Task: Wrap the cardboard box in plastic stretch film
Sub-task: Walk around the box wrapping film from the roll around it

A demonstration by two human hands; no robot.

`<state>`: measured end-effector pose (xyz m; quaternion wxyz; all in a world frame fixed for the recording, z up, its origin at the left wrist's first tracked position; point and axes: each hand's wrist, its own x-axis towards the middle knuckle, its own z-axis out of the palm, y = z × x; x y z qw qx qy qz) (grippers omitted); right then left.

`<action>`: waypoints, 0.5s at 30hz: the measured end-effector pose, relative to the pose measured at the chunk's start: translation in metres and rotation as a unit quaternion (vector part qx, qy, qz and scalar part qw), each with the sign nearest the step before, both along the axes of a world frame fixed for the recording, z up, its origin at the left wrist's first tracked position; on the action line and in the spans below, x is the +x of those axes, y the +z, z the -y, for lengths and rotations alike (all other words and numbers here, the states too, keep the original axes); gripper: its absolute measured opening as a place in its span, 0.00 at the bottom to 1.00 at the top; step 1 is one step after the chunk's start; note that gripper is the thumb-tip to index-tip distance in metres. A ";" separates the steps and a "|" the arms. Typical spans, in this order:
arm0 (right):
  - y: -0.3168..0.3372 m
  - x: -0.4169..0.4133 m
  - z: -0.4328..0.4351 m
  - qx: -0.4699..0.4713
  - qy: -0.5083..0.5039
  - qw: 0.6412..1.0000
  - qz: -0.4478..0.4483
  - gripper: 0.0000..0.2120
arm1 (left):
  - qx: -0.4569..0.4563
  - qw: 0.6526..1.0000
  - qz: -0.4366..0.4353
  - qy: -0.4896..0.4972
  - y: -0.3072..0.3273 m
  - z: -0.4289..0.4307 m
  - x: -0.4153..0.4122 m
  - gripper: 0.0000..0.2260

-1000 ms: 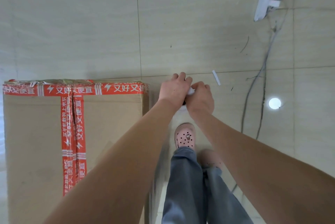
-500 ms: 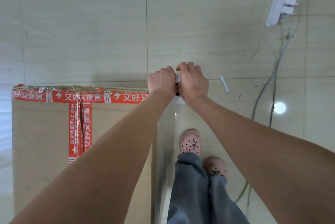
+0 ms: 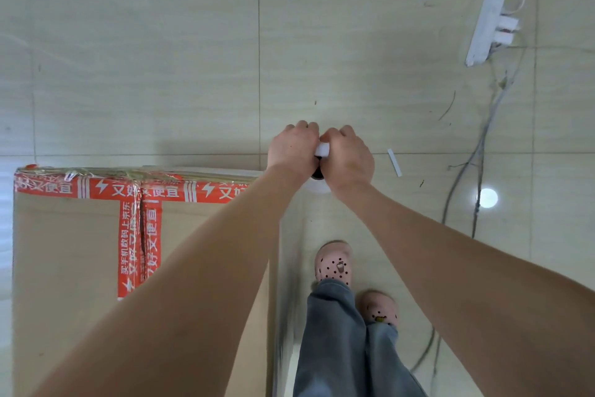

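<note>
Left hand (image 3: 293, 149) and right hand (image 3: 347, 158) both curl tight round the film roll (image 3: 323, 150); cardboard box (image 3: 80, 252) sits just left of that grip, stretch film (image 3: 286, 284) hanging straight below.

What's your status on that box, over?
Left hand and right hand both grip the white film roll. Brown cardboard box with red tape, clear film stretched along its right side. White power strip and grey cables on floor ahead.
</note>
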<state>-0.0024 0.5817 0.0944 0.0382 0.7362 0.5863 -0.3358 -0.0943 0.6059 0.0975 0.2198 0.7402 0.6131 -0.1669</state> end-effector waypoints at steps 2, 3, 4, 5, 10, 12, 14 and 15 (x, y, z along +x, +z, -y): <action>0.003 -0.010 -0.013 0.002 0.071 0.997 0.000 0.15 | -0.008 0.998 0.004 0.059 0.002 -0.005 -0.013 0.10; 0.004 -0.016 -0.019 0.004 0.107 0.994 0.004 0.16 | -0.014 0.996 0.003 0.085 0.004 -0.007 -0.019 0.10; 0.005 -0.022 -0.024 0.010 0.140 0.990 0.011 0.17 | -0.019 0.994 -0.001 0.109 0.005 -0.009 -0.025 0.11; 0.005 -0.028 -0.028 0.018 0.165 0.986 0.016 0.18 | -0.022 0.991 -0.005 0.132 0.007 -0.010 -0.030 0.10; -0.001 -0.054 -0.040 0.016 0.138 0.990 0.027 0.24 | -0.053 0.976 -0.037 0.208 0.011 -0.018 -0.051 0.12; -0.004 -0.052 -0.041 -0.014 0.049 0.999 0.017 0.22 | -0.065 0.973 -0.043 0.218 0.012 -0.024 -0.056 0.14; -0.006 -0.050 -0.044 -0.052 -0.051 0.997 -0.020 0.20 | -0.053 0.976 -0.040 0.205 0.010 -0.030 -0.056 0.15; -0.007 -0.049 -0.047 -0.066 -0.076 0.994 -0.033 0.19 | -0.048 0.980 -0.034 0.189 0.008 -0.032 -0.054 0.16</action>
